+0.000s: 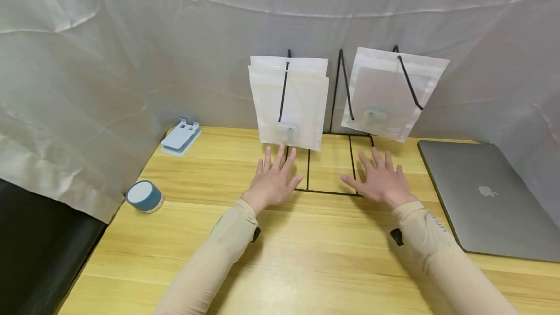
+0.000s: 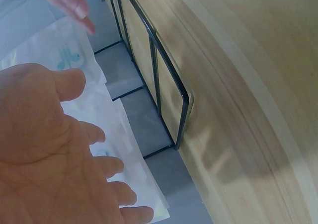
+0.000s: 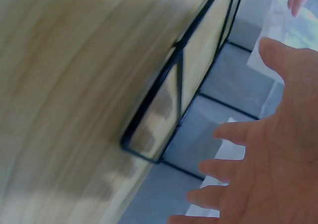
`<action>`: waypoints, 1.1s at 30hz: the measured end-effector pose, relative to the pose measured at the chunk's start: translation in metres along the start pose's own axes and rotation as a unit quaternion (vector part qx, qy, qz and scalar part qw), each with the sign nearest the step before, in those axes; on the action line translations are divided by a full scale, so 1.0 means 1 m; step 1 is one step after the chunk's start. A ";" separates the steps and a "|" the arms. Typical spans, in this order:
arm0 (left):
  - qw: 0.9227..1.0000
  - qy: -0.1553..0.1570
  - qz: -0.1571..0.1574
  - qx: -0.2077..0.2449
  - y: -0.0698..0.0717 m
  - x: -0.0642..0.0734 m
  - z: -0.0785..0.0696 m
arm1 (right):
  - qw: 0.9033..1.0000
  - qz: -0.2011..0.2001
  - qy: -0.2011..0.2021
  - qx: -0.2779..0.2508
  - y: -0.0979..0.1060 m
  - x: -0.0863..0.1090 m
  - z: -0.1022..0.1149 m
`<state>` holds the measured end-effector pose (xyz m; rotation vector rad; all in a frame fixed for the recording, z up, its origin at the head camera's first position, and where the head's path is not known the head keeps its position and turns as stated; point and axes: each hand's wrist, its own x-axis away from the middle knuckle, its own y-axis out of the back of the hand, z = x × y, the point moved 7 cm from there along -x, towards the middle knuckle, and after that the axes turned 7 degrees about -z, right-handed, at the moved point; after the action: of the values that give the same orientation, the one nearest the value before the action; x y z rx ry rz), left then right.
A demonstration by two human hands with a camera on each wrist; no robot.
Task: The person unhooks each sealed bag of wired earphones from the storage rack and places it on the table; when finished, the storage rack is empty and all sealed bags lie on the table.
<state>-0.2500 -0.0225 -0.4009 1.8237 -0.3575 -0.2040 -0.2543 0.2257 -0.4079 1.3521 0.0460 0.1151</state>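
My left hand point(image 1: 273, 179) is held palm down with its fingers spread, just in front of a stack of white pouches point(image 1: 302, 96) hanging on a hook. My right hand point(image 1: 380, 181) is spread the same way below a single white pouch point(image 1: 360, 81), which hangs tilted on the right hook. Both hands hold nothing. The pouches hang from a black wire rack point(image 2: 168, 62), whose base lies on the table between and under the hands. Its middle hook point(image 1: 346, 79) carries no pouch. Small pale shapes show through the pouch fronts; their kind is unclear.
A closed grey laptop point(image 1: 494, 208) lies on the right of the wooden table point(image 1: 297, 266). At the left are a light blue folding stand point(image 1: 181, 136) and a blue cylinder with a white top point(image 1: 146, 197). Grey sheeting point(image 1: 210, 52) hangs behind.
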 end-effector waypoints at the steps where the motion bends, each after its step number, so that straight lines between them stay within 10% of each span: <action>1: 1.000 0.000 0.001 -0.001 0.000 0.000 0.000 | 1.000 0.004 -0.003 0.001 -0.001 0.001 -0.003; 33: 0.998 -0.027 -0.032 0.039 0.005 0.000 -0.003 | 0.998 0.063 -0.022 0.024 -0.017 0.009 -0.028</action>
<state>-0.2501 -0.0210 -0.3956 1.9100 -0.3497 -0.2875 -0.2471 0.2504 -0.4306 1.4050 -0.0735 0.1906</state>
